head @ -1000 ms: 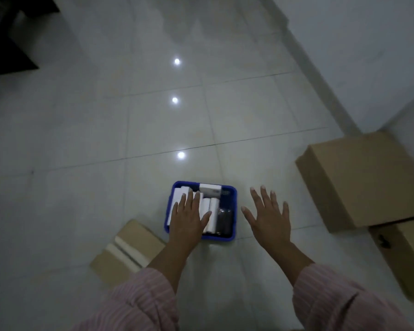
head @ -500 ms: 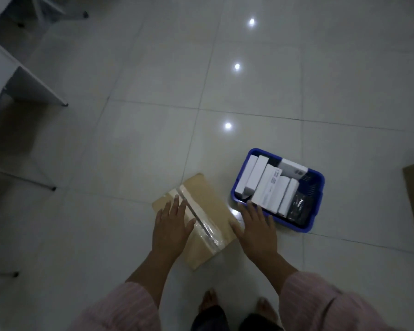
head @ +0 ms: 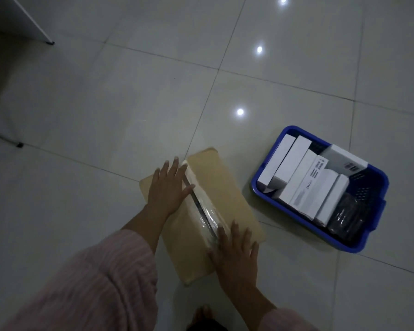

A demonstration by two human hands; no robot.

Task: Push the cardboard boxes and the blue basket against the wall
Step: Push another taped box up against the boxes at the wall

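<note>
Both hands flat on the one cardboard box (head: pixel 213 204) in view, lower middle of the frame.

Left hand (head: pixel 169 189) and right hand (head: pixel 236 254) lie open with fingers spread, pressing the taped top and gripping nothing. One blue basket (head: pixel 378 199) sits on the tiled floor (head: pixel 105 103) just right of it, holding around six white boxes (head: pixel 304 185).

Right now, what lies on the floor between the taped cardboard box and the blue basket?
Nothing: the head view shows only a bare strip of floor tile between the cardboard box and the blue basket; they do not touch.
</note>
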